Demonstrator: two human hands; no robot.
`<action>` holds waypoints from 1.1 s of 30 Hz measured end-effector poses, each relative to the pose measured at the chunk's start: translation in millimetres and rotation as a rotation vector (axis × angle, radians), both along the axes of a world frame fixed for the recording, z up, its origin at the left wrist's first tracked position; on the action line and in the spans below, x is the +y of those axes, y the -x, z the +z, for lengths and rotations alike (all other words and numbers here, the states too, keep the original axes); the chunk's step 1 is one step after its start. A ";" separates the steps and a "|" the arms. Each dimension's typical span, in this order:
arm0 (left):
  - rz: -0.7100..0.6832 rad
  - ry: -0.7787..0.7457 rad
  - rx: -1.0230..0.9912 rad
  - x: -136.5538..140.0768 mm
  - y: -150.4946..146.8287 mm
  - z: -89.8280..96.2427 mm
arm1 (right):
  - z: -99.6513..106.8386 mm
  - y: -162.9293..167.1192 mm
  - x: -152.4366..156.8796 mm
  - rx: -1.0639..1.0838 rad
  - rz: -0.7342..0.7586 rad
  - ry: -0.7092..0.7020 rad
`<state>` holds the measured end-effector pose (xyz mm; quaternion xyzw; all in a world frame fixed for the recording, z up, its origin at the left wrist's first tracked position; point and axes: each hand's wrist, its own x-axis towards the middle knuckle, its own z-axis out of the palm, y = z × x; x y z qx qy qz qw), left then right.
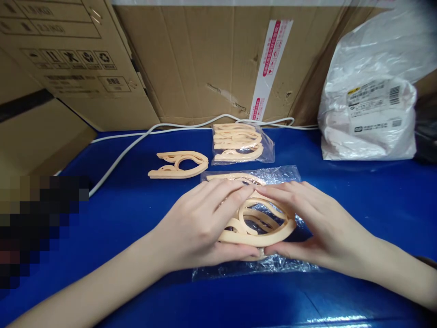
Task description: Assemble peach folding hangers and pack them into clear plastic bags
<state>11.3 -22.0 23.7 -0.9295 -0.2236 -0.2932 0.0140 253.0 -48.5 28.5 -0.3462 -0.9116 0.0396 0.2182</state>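
Between my two hands is a cream-coloured folding clothes hanger (273, 238), folded up into a rounded loop. My left hand (205, 223) grips its left side, thumb below and fingers over the top. Round the right end curls my right hand (317, 223), its fingertips meeting the left ones at the upper edge. Under the hanger lies a clear plastic bag (218, 272); more cream hanger parts show beneath and behind the hands, partly hidden. Another folded hanger (194, 171) rests alone to the left, behind my left hand.
Farther back, a clear bag of several folded hangers (239, 143) lies on the blue tabletop (136, 291). A white cable (153, 130) runs along the back. Cardboard boxes (198, 59) stand behind, and a white plastic package (368, 114) stands at the back right.
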 end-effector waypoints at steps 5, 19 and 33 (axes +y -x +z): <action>0.047 0.252 -0.044 -0.4 2.2 2.9 | -2.9 -2.3 0.5 -0.039 0.014 -0.155; 0.121 1.660 -0.420 13.7 8.7 11.3 | -7.5 -1.2 2.1 0.001 0.062 -0.181; 0.183 1.608 -0.564 11.3 4.2 5.8 | -9.8 2.7 3.2 -0.015 -0.016 -0.150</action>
